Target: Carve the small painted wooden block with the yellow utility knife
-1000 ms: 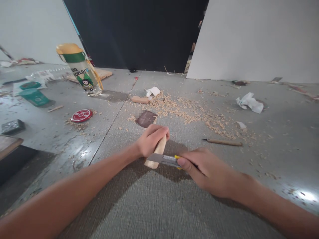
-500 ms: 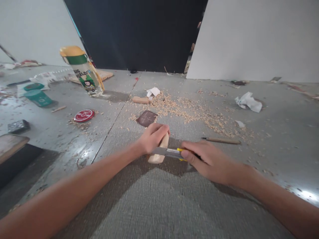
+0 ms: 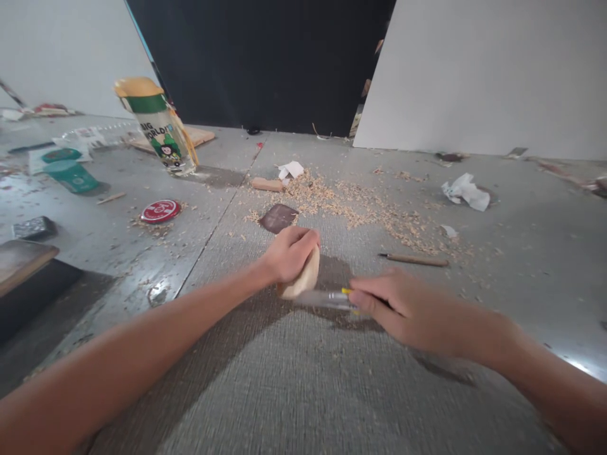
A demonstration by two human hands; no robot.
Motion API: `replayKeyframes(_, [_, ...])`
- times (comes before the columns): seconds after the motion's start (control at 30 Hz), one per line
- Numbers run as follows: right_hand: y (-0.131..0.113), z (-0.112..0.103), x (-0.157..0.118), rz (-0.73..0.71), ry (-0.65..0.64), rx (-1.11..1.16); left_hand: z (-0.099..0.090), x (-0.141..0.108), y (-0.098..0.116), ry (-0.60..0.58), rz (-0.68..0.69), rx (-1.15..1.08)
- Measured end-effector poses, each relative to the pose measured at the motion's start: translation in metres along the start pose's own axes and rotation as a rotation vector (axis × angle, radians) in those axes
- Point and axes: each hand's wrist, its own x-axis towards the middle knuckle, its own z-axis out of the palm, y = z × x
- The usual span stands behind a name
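A pale piece of wood (image 3: pixel 306 278) stands tilted on the grey textured surface, its upper end gripped by my left hand (image 3: pixel 291 254). My right hand (image 3: pixel 386 306) is closed around the handle of a yellow and black utility knife (image 3: pixel 332 298). The blade points left and is blurred; its tip is by the lower end of the wood, and whether they touch is hard to tell. Just beyond my left hand lies a dark brown flat piece (image 3: pixel 279 218).
Wood shavings (image 3: pixel 351 205) spread beyond the hands, near a small wood block (image 3: pixel 267 184). A thin wooden-handled tool (image 3: pixel 417 260) and crumpled tissue (image 3: pixel 467 191) lie right. Leftward are a bottle (image 3: pixel 164 133), red lid (image 3: pixel 160 211), teal cup (image 3: pixel 73 177) and dark-based board (image 3: pixel 23 262).
The knife has moved down and slightly right, from across the wood to its lower end. The wood has turned a little in my left hand. The whole view has shifted slightly.
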Motion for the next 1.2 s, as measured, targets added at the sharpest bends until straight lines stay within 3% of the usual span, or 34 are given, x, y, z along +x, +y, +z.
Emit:
replayKeyframes(0.17, [0.002, -0.007, -0.009, -0.016, -0.113, 0.007, -0.001, 0.001, -0.003, 0.023, 0.007, 0.05])
replayKeyframes(0.5, [0.012, -0.017, -0.011, -0.086, 0.079, 0.056, 0.001, -0.005, 0.007, 0.055, -0.002, 0.206])
replayKeyframes(0.8, [0.002, -0.006, -0.011, -0.035, 0.064, 0.11, 0.001, -0.004, 0.007, 0.06, 0.001, 0.228])
replayKeyframes(1.1, [0.009, -0.024, -0.034, -0.039, -0.043, 0.03, 0.002, -0.004, 0.0, 0.102, 0.0, 0.187])
replayKeyframes(1.2, [0.01, -0.023, -0.036, -0.033, 0.02, 0.058, 0.002, -0.004, 0.0, 0.099, 0.002, 0.203])
